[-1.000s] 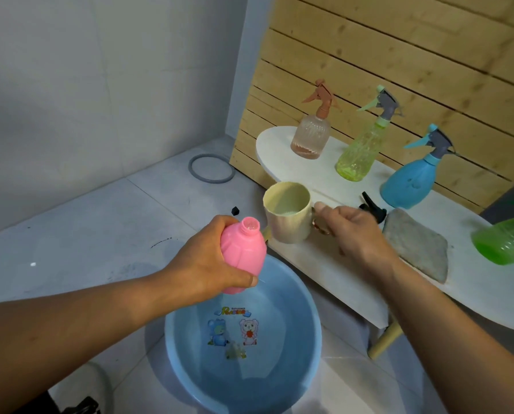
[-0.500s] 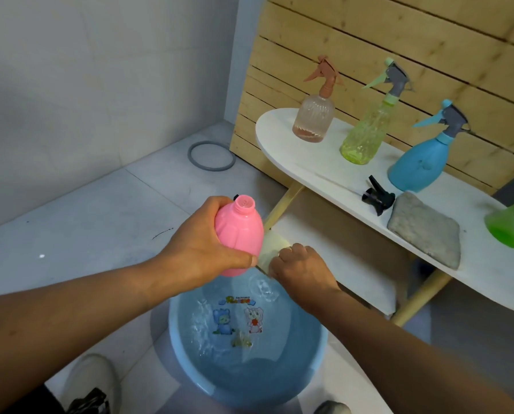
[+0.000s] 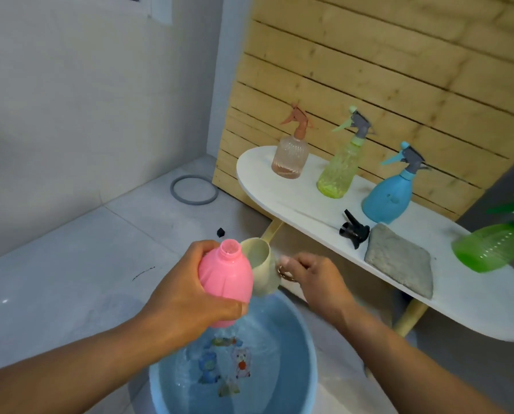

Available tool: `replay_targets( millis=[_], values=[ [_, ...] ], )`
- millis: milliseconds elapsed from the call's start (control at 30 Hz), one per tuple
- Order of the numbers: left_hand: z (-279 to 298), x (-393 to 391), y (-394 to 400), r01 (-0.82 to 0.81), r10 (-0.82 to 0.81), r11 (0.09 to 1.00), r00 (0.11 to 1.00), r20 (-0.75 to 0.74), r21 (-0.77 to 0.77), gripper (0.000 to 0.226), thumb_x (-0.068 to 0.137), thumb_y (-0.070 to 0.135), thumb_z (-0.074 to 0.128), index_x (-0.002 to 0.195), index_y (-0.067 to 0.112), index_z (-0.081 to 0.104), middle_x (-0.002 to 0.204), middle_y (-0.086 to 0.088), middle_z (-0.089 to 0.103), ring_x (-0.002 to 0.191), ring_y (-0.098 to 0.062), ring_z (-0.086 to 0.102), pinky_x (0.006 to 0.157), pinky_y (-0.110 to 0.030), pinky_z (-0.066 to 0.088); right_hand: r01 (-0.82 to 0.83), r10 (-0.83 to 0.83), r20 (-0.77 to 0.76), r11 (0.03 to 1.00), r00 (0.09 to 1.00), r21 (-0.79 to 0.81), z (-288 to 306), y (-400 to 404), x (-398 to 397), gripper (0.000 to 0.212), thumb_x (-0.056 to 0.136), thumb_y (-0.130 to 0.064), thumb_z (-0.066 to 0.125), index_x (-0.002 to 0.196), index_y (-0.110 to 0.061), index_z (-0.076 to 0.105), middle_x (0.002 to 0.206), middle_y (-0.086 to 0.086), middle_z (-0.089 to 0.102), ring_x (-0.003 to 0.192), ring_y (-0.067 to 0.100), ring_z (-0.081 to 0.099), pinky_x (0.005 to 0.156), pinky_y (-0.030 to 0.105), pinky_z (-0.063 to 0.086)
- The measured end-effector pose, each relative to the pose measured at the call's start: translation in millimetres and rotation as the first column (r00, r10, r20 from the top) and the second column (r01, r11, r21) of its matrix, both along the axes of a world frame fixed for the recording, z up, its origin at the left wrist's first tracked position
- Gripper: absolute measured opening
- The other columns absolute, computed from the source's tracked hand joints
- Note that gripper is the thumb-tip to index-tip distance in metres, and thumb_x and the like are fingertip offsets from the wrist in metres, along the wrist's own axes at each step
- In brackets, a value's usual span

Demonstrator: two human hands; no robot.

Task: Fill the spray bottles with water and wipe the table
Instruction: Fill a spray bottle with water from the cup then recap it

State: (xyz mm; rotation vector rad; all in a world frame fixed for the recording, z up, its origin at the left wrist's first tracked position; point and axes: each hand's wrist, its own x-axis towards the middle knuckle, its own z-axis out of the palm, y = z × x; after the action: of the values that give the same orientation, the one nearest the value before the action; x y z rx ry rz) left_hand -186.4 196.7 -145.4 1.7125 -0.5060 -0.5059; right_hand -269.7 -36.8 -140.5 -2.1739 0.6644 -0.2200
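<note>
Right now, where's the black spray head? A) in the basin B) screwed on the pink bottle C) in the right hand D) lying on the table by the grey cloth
D: the black spray head lies on the table just left of the grey cloth; the pink bottle in the left hand has a bare open neck.

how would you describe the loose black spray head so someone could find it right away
Look at the long white table standing against the wooden slat wall. The black spray head lies on its side near the front edge, between the blue spray bottle and the grey cloth. It is the only trigger there not screwed onto a bottle, and the only black one.
</note>
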Motion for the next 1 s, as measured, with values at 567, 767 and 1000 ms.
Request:
replay_targets(
  millis=[567, 767, 1000],
  values=[
    [7, 5, -26, 0.031, -0.031, 0.999, 0.999, -0.025, -0.018, 0.097, 0.046, 0.019, 0.101, 0.119, 0.053, 0.049, 0.116, 0.015, 0.058, 0.097, -0.019, 0.065, 0.058, -0.022, 0.059, 0.157, -0.196, 0.131, 0.953, 0.972, 0.259, 86, -72, 111, 0.028, 0.105, -0.035, 0.052, 0.092, -0.012, 0.063, 0.076, 0.001, 0.069, 0.052, 0.012, 0.041, 0.042, 0.020, 0.026],
    [11, 5, -28, 0.071, -0.073, 0.996, 0.996, -0.048, -0.046, 0.102, 0.035, 0.030, 0.097, 0.123, 0.052, 0.049, 0.116, 0.014, 0.060, 0.099, -0.025, 0.067, 0.062, -0.032, 0.063, 0.242, -0.271, 0.091, 0.938, 0.958, 0.247, 61, -76, 129, 0.030, 0.106, -0.034, 0.051, 0.100, -0.009, 0.066, 0.079, 0.001, 0.069, 0.060, 0.017, 0.042, 0.049, 0.025, 0.031],
    [13, 7, -31, 0.103, -0.103, 0.994, 0.995, -0.010, 0.029, 0.097, 0.052, 0.019, 0.102, 0.127, 0.043, 0.046, 0.120, 0.017, 0.056, 0.102, -0.022, 0.064, 0.073, -0.032, 0.065, 0.220, -0.245, 0.084, 0.947, 0.966, 0.234, 50, -83, 133, 0.029, 0.105, -0.034, 0.051, 0.096, -0.011, 0.066, 0.084, 0.002, 0.071, 0.060, 0.018, 0.043, 0.048, 0.026, 0.031]
  ],
)
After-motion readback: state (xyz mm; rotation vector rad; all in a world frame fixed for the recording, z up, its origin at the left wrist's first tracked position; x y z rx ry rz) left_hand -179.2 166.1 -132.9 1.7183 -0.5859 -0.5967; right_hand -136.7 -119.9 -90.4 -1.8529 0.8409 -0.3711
